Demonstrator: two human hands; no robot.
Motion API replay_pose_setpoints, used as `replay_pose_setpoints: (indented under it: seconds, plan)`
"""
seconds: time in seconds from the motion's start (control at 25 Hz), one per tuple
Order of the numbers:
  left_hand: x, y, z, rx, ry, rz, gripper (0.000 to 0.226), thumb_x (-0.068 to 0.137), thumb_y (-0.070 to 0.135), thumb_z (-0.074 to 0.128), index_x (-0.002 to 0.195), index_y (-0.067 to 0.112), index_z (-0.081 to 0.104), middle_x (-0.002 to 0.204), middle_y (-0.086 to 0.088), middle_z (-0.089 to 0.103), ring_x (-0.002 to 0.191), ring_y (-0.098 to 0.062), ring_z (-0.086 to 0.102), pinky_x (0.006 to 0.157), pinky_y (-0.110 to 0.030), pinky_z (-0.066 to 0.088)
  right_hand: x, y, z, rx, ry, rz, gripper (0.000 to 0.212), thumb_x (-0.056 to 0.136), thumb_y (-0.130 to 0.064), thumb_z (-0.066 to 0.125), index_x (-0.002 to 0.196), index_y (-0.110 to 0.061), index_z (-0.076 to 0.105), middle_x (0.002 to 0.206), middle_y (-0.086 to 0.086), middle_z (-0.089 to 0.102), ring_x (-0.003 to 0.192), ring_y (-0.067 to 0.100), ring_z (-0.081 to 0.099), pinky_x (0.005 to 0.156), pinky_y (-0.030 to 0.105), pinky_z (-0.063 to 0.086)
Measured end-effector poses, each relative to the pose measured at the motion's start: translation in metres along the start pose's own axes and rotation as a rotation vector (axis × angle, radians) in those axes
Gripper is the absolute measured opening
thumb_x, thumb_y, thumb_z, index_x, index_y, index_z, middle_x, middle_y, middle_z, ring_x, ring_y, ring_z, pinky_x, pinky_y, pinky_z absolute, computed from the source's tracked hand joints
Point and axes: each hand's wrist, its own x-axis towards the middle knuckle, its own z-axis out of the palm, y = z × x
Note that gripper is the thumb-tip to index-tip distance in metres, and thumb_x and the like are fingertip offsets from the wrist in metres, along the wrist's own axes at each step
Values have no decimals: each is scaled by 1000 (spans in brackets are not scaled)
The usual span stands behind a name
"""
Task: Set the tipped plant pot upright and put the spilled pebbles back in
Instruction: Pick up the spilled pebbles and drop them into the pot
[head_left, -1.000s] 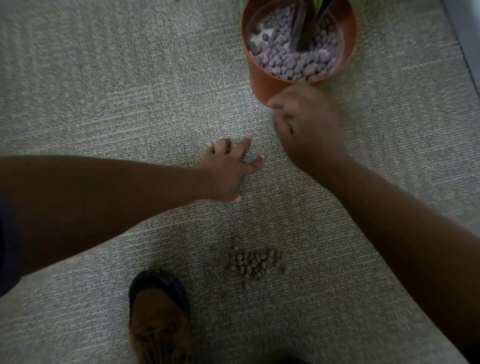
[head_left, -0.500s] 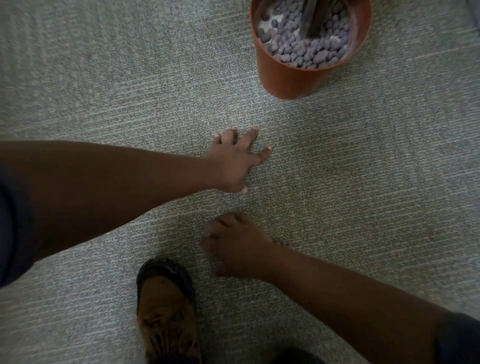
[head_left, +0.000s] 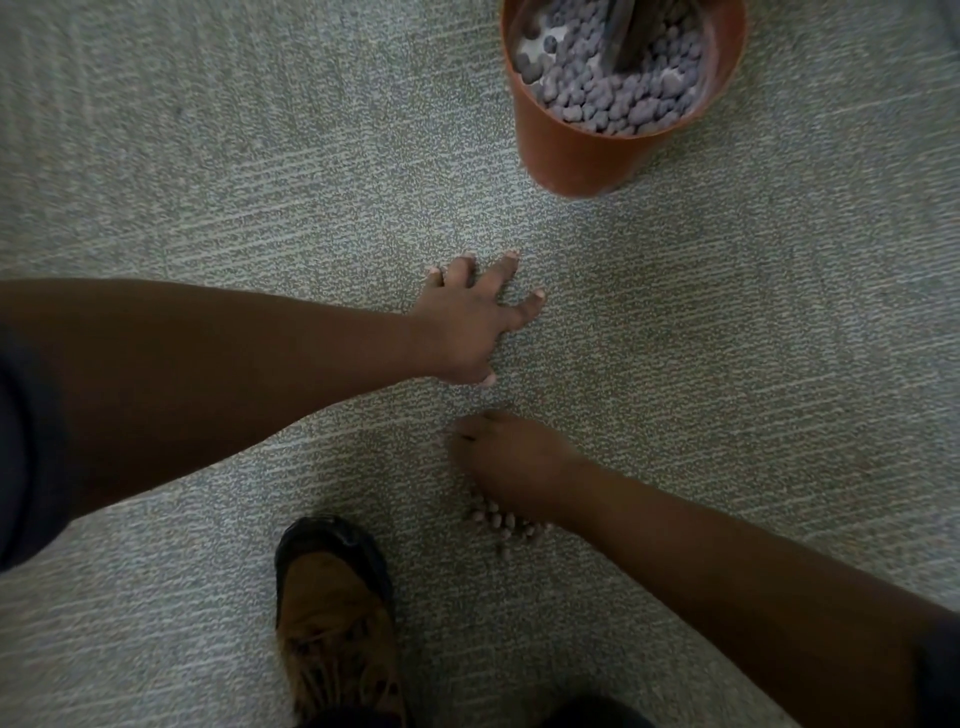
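Note:
An orange plant pot (head_left: 582, 150) stands upright on the carpet at the top right, filled with grey-purple pebbles (head_left: 618, 98) around a dark plant stem (head_left: 626, 36). My left hand (head_left: 470, 325) rests flat on the carpet with fingers spread, holding nothing. My right hand (head_left: 511, 465) lies knuckles-up over a small heap of spilled pebbles (head_left: 501, 522) near the middle; its fingers curl down onto the heap, and I cannot see whether any pebbles are in it. Most of the heap is hidden under that hand.
Grey-green carpet (head_left: 208, 156) covers the whole floor. A brown shoe with a black toe (head_left: 332, 618) stands at the bottom centre, just left of the spilled pebbles. A dark knee or garment edge shows at the bottom.
My right hand has come down from beside the pot to the spilled heap and now covers it. The left hand has stayed flat in place. The view has shifted slightly downward.

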Motion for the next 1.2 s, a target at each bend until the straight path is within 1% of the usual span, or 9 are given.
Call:
replay_pose_setpoints:
  seconds: [0.12,0.2,0.36,0.48,0.64,0.84,0.92,1.04,1.2]
  plan:
    - [0,0,1,-3,0,-3,115,71,59,80,151,55,-2,165,-1,-18,146,-50,0,113,-70,20,-8,3,-7,2,-51,-20,33,97,-14,39,126,-11,56,131,12,52,112,35,55,81,44,55]
    - [0,0,0,-7,-2,-3,114,72,59,80,151,55,-2,165,-1,-18,146,-49,0,113,-70,20,-11,-2,-11,-2,-94,-17,35,97,-17,36,125,-14,58,131,12,49,114,36,53,82,45,55]
    - [-1,0,-1,4,2,1,113,73,59,79,152,55,-1,166,-2,-18,146,-50,1,114,-70,20,-13,-14,-12,-38,-183,10,25,99,-19,51,122,-14,59,133,12,43,117,36,50,76,42,51]
    - [-1,1,-2,8,-2,2,113,74,59,79,153,54,-1,166,-3,-18,146,-50,1,114,-69,19,-13,-16,-10,-31,-171,42,24,99,-17,52,121,-12,61,130,11,47,117,36,52,69,39,44]
    - [0,1,-2,7,-7,-8,113,73,58,79,152,55,-1,165,-1,-20,146,-49,0,115,-69,18,-10,-13,-6,-6,-141,77,27,99,-16,47,120,-13,64,128,10,54,112,35,56,85,39,50]
    - [1,2,2,6,21,-11,109,75,59,77,151,56,0,165,-1,-18,146,-49,2,115,-68,18,-12,0,-35,127,14,181,26,91,-15,53,115,-14,65,120,9,56,105,32,58,87,38,44]
    - [2,4,3,-18,48,-16,100,76,62,72,151,56,6,166,-1,-13,146,-49,4,115,-66,20,-11,6,-70,188,157,213,21,86,-12,61,105,-12,70,110,11,60,92,30,60,75,38,46]
    - [3,0,5,-8,65,-10,98,69,66,75,150,50,21,165,-4,3,144,-45,10,114,-65,23,-7,32,-143,96,468,304,14,81,-13,63,92,-17,71,90,5,57,72,20,53,60,29,36]
    - [5,-3,9,22,37,14,116,68,64,78,149,56,-5,162,2,-19,142,-49,4,111,-68,22,-2,88,-221,62,786,444,12,78,-22,61,88,-17,66,99,0,53,86,13,48,68,28,37]
